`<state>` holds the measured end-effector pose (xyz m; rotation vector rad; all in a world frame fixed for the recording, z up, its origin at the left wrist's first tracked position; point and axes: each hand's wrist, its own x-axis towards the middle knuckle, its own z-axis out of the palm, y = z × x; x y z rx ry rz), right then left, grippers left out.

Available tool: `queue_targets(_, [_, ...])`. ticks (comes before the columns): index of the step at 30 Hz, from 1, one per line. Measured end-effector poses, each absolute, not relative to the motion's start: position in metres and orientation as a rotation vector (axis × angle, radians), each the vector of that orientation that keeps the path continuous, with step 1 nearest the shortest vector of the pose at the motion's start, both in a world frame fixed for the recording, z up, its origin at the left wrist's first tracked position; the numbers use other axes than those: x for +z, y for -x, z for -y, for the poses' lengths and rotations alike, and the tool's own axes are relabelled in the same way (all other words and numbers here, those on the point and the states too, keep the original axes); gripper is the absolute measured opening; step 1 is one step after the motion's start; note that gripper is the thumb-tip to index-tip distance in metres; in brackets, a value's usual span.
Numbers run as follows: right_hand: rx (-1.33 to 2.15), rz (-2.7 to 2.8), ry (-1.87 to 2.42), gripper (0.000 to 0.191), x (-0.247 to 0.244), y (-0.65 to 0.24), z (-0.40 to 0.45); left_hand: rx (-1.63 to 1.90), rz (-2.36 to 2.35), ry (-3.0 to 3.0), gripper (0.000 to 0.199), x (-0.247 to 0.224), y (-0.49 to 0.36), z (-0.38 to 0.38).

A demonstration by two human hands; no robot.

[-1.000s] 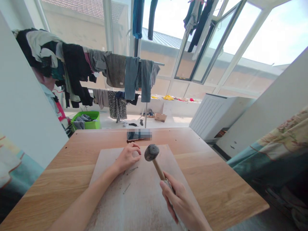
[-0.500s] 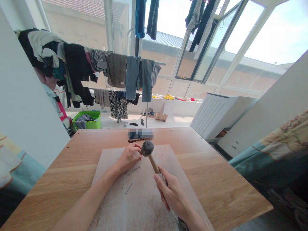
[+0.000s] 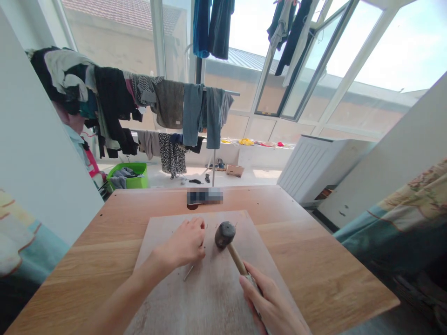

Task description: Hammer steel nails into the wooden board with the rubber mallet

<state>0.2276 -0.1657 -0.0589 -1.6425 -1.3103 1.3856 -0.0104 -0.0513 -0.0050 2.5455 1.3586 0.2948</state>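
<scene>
My right hand (image 3: 265,298) is wrapped round the wooden handle of a mallet (image 3: 225,234) with a dark, rounded head. The mallet head hangs over the middle of a pale wooden board (image 3: 216,288). To its left, my left hand (image 3: 188,242) is low over the board, palm down with the fingers curled under. Whatever those fingertips pinch is hidden. A loose nail (image 3: 189,272) lies on the board just below this hand. Near the board's far edge, several thin nails, one of them a small nail (image 3: 207,226), stick up.
The board rests on a wooden table (image 3: 314,260). At the table's far edge lies a blurred-out flat object (image 3: 205,196). Beyond are a drying rack with clothes (image 3: 169,104), a green basket (image 3: 141,180) and a white ribbed cabinet (image 3: 307,163). Curtains hang at both sides.
My left hand has come back from the far part of the board to the loose nails, covering some. My right hand has moved the mallet nearer and to the right.
</scene>
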Motion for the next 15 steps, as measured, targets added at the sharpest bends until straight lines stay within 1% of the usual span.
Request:
queue_targets(3, [1.421, 1.299, 1.64, 0.079, -0.06, -0.225, 0.165, 0.292, -1.327, -2.573, 0.008, -0.005, 0.006, 0.052])
queue_targets(7, [1.434, 1.301, 1.614, 0.075, -0.056, -0.226, 0.165, 0.284, -1.381, -2.482, 0.006, -0.002, 0.014, 0.049])
queue_targets(9, [1.426, 1.274, 1.623, 0.072, -0.055, -0.229, 0.166, 0.339, -1.373, -2.379, 0.005, -0.002, 0.021, 0.044])
queue_targets(12, [1.409, 1.244, 1.648, 0.07, -0.056, -0.232, 0.168, 0.618, -1.27, -2.175, 0.006, -0.009, 0.03, 0.032])
queue_targets(15, [1.406, 1.254, 1.658, 0.071, -0.057, -0.232, 0.169, 0.918, -1.262, -1.964, 0.019, -0.023, 0.035, 0.019])
